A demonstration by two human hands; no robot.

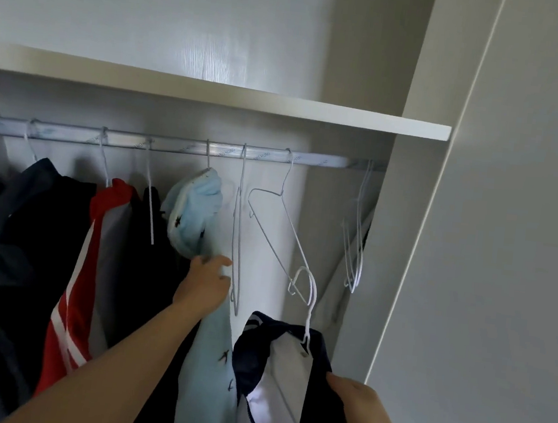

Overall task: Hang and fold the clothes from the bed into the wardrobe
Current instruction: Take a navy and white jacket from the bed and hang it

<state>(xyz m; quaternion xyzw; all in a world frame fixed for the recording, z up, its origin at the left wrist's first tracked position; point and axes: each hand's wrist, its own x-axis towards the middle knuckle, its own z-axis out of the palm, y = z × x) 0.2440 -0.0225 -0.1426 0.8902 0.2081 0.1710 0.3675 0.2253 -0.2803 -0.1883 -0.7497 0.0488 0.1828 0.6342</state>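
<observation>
A silver rail [174, 145] runs across the wardrobe. A light blue garment [195, 213] hangs from it at the middle, and my left hand [206, 283] presses against its right edge with the fingers extended. My right hand [363, 409] grips a navy and white jacket [275, 366] low at the right. That jacket sits on a white wire hanger [305, 303], whose hook is caught on the lower corner of an empty tilted hanger [279, 232] on the rail. Another empty hanger [238, 241] hangs edge-on between them.
Dark, red-and-white and black garments [69, 258] fill the rail's left half. Two or three empty hangers [357, 240] hang at the rail's far right by the side panel. A white shelf [282, 105] sits just above the rail. The wardrobe door edge [413, 260] stands right.
</observation>
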